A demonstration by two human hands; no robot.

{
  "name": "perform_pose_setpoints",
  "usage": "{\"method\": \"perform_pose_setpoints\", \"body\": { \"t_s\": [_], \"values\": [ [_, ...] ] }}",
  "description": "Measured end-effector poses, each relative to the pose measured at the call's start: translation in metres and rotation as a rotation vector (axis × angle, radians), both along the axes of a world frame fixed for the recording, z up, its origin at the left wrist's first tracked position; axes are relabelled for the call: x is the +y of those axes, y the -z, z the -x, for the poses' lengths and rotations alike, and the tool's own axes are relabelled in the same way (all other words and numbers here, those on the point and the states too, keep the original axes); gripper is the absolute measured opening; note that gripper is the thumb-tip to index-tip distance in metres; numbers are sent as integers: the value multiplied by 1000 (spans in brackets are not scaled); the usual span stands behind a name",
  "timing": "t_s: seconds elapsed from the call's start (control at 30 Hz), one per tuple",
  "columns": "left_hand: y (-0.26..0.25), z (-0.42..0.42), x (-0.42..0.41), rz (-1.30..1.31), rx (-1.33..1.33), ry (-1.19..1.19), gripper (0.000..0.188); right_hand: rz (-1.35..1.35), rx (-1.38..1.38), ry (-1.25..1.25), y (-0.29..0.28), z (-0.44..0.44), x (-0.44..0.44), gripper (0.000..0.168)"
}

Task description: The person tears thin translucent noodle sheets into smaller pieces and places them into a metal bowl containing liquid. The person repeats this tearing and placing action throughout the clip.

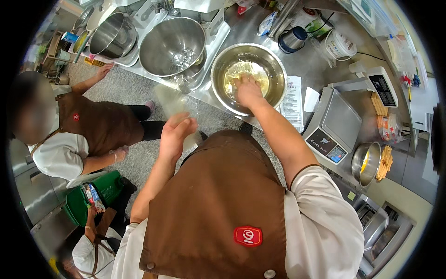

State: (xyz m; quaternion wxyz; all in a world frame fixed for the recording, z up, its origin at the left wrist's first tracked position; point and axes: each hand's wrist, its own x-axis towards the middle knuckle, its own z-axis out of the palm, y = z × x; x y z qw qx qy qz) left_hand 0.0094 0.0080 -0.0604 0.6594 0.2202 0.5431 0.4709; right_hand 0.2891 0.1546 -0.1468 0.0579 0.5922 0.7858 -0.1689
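Observation:
My left hand (178, 134) is raised in front of the apron, its fingers on a translucent, slightly yellow sheet or bag (170, 99); which of the two, I cannot tell. A large round steel bowl (219, 92) stands near the counter edge. Inside it is shiny, pale yellow, translucent material (240, 68), apparently wet. My right hand (249, 91) reaches down into the bowl with fingers spread, their tips touching this material. To the left stands a mixer bowl (156, 52) with a wire whisk (183, 57) in it.
Right of the bowl lie a printed sheet or packet (292, 104) and a digital scale (339, 113). A steel jug with dark lid (292, 39) and white tubs (339, 45) stand behind. Left, a co-worker (101, 118) stands by the counter; another person (97, 240) bends at a green bin (111, 186).

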Motion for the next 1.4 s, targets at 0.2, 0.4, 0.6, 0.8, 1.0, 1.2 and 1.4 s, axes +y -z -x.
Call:
{"method": "perform_pose_setpoints", "body": {
  "t_s": [0.2,0.4,0.6,0.8,1.0,1.2,1.4],
  "values": [
    [0,1,-8,9,16,0,32,38,-152,188,24,-15,11,57],
    [-2,1,-11,32,10,-31,32,151,-214,294,5,-26,14,82],
    [-1,0,-8,2,2,-17,33,151,-136,305,12,-39,17,73],
    [-5,-10,4,13,65,21,31,-140,543,292,-26,0,-28,35],
    [15,-28,23,-41,51,109,33,363,1051,308,-62,50,-60,36],
    [12,-45,31,-23,54,183,32,373,1177,398,-40,40,-60,18],
    [17,-23,22,26,-96,23,27,227,1073,654,-34,-14,-17,16]
  ]
}}
